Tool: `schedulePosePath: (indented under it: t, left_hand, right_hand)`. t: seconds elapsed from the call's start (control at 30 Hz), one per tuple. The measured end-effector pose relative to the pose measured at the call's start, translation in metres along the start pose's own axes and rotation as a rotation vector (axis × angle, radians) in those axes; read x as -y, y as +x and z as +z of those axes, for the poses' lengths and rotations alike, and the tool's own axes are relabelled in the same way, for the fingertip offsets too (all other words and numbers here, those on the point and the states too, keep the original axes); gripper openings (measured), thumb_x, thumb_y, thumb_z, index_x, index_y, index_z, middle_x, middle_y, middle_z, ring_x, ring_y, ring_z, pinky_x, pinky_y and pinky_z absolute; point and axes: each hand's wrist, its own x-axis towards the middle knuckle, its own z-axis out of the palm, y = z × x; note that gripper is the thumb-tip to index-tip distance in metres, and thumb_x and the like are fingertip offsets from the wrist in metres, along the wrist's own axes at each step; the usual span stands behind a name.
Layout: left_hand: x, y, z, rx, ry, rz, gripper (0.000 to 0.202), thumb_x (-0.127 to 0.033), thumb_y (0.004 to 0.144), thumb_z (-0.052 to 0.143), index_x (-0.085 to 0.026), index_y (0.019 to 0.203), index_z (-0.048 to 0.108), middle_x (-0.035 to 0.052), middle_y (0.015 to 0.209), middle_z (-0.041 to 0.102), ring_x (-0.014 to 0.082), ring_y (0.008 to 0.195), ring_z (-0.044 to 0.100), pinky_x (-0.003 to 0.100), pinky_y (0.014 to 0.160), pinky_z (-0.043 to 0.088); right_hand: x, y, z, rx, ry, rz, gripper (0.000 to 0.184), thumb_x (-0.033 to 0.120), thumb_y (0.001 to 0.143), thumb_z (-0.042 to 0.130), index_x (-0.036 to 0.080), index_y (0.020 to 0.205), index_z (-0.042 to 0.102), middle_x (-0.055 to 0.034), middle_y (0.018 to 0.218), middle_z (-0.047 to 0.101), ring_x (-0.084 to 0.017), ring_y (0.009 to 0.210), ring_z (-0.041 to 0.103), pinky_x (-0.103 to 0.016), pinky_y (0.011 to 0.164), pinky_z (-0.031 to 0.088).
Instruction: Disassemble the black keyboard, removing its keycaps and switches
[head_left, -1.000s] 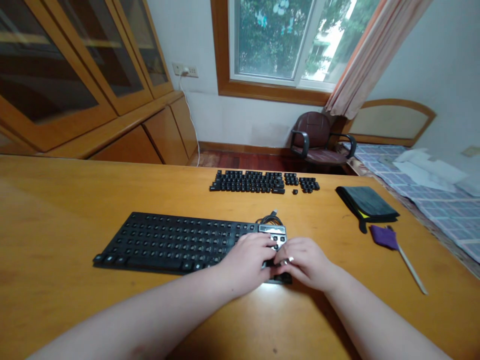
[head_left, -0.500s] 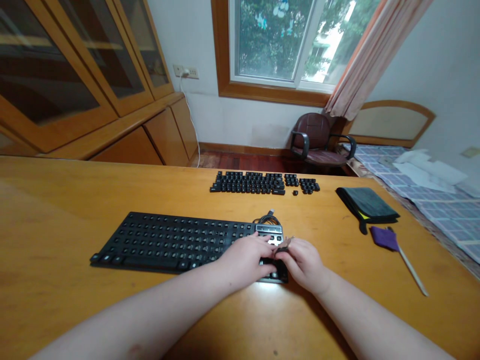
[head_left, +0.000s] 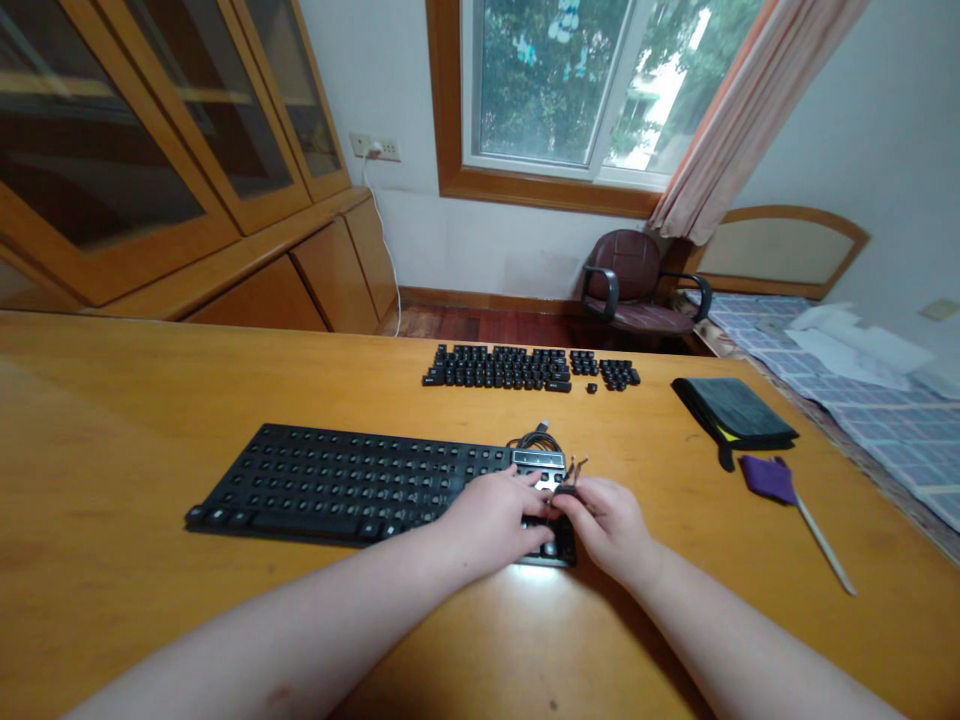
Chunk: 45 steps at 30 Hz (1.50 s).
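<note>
A black keyboard (head_left: pixel 330 480) with most of its keycaps off lies in front of me, its right end lit by a bright light. My left hand (head_left: pixel 495 510) rests over the number pad, fingers stretched and thumb apart. Close beside its fingertips, my right hand (head_left: pixel 611 520) pinches a small dark keycap puller (head_left: pixel 577 470), whose thin wire prongs point up and away. Whether the left fingertips touch the puller, I cannot tell. Part of the number pad is hidden under both hands. Behind the keyboard is its coiled cable (head_left: pixel 538 437).
Loose black keycaps (head_left: pixel 502 368) stand in rows along the table's far edge, with a single keycap (head_left: pixel 592 388) apart. To the right lie a dark folded cloth (head_left: pixel 739 412) and a purple-headed brush-like tool (head_left: pixel 769 480) with a pale handle. Beyond are a chair (head_left: pixel 630 280) and a bed.
In my right fingers the keycap puller has turned, and its wire prongs now show plainly, pointing up. My left hand has stayed on the number pad.
</note>
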Motion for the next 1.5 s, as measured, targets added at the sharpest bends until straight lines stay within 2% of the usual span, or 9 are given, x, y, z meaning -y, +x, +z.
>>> schedulePosePath:
  t: [0.27, 0.4, 0.53, 0.7, 0.87, 1.03, 1.2, 1.4, 1.5]
  left_hand:
    - [0.004, 0.0, 0.005, -0.035, -0.007, -0.008, 0.024, -0.029, 0.075, 0.061, -0.028, 0.097, 0.07, 0.0019, 0.115, 0.064, 0.0199, 0.123, 0.046, 0.04, 0.11, 0.023]
    - [0.002, -0.001, 0.005, -0.052, -0.036, -0.016, 0.024, -0.029, 0.075, 0.06, -0.029, 0.098, 0.069, 0.0011, 0.114, 0.065, 0.0188, 0.121, 0.048, 0.038, 0.11, 0.024]
    - [-0.001, -0.002, 0.006, -0.119, -0.064, -0.031, 0.026, -0.028, 0.075, 0.06, -0.029, 0.099, 0.069, 0.0002, 0.112, 0.066, 0.0199, 0.117, 0.052, 0.038, 0.108, 0.028]
    - [-0.005, -0.005, 0.006, -0.256, -0.073, -0.053, 0.025, -0.026, 0.076, 0.058, -0.026, 0.1, 0.068, 0.0011, 0.102, 0.069, 0.0206, 0.098, 0.061, 0.035, 0.095, 0.043]
    - [-0.006, -0.005, 0.005, -0.34, -0.104, -0.042, 0.023, -0.018, 0.075, 0.058, -0.023, 0.095, 0.066, 0.0018, 0.096, 0.068, 0.0195, 0.093, 0.06, 0.032, 0.086, 0.046]
    - [-0.005, -0.004, 0.004, -0.396, -0.173, -0.01, 0.02, -0.016, 0.075, 0.058, -0.022, 0.094, 0.065, 0.0015, 0.097, 0.068, 0.0173, 0.093, 0.06, 0.029, 0.087, 0.045]
    - [-0.003, -0.004, 0.004, -0.411, -0.219, 0.032, 0.019, -0.018, 0.076, 0.06, -0.022, 0.094, 0.064, 0.0006, 0.096, 0.068, 0.0159, 0.093, 0.06, 0.028, 0.086, 0.046]
    - [-0.005, -0.004, 0.003, -0.493, -0.215, 0.034, 0.022, -0.016, 0.076, 0.059, -0.021, 0.097, 0.064, 0.0019, 0.1, 0.068, 0.0172, 0.096, 0.06, 0.033, 0.095, 0.043]
    - [-0.005, -0.002, 0.001, -0.478, -0.323, -0.007, 0.02, -0.016, 0.074, 0.061, -0.022, 0.093, 0.066, 0.0025, 0.097, 0.069, 0.0175, 0.094, 0.061, 0.034, 0.091, 0.045]
  right_hand:
    - [0.0, -0.001, 0.001, 0.0, -0.017, 0.003, 0.028, 0.026, 0.09, 0.044, 0.019, 0.067, 0.06, -0.0026, 0.062, 0.064, -0.013, 0.057, 0.059, -0.022, 0.057, 0.045]
    - [-0.002, -0.001, 0.002, -0.042, -0.066, 0.009, 0.029, 0.027, 0.09, 0.044, 0.019, 0.067, 0.059, -0.0022, 0.059, 0.062, -0.013, 0.054, 0.058, -0.022, 0.052, 0.043]
    - [-0.002, 0.002, -0.001, -0.075, -0.07, -0.04, 0.025, 0.026, 0.089, 0.046, 0.019, 0.069, 0.059, -0.0027, 0.06, 0.062, -0.014, 0.055, 0.059, -0.023, 0.053, 0.045]
    - [-0.002, 0.005, -0.007, -0.112, 0.099, -0.099, 0.017, 0.024, 0.088, 0.048, 0.02, 0.079, 0.062, -0.0047, 0.071, 0.067, -0.017, 0.066, 0.063, -0.028, 0.062, 0.05]
    - [-0.008, 0.002, -0.006, -0.151, 0.147, -0.054, 0.013, 0.024, 0.086, 0.053, 0.021, 0.082, 0.064, -0.0043, 0.074, 0.068, -0.017, 0.07, 0.064, -0.029, 0.066, 0.051]
    - [-0.017, -0.003, -0.004, -0.193, 0.178, 0.007, 0.017, 0.029, 0.088, 0.049, 0.02, 0.087, 0.064, -0.0065, 0.079, 0.069, -0.019, 0.073, 0.065, -0.031, 0.067, 0.052]
    - [-0.019, -0.005, -0.002, -0.136, 0.402, 0.023, 0.02, 0.033, 0.089, 0.048, 0.02, 0.089, 0.063, -0.0076, 0.082, 0.069, -0.02, 0.08, 0.065, -0.034, 0.072, 0.053]
    - [-0.012, -0.003, 0.002, -0.126, 0.548, 0.125, 0.022, 0.033, 0.09, 0.046, 0.019, 0.088, 0.063, -0.0077, 0.083, 0.069, -0.018, 0.074, 0.065, -0.032, 0.068, 0.054]
    - [-0.012, -0.002, 0.004, -0.149, 0.567, 0.127, 0.021, 0.034, 0.089, 0.048, 0.019, 0.09, 0.063, -0.0079, 0.084, 0.069, -0.019, 0.076, 0.065, -0.032, 0.068, 0.054]
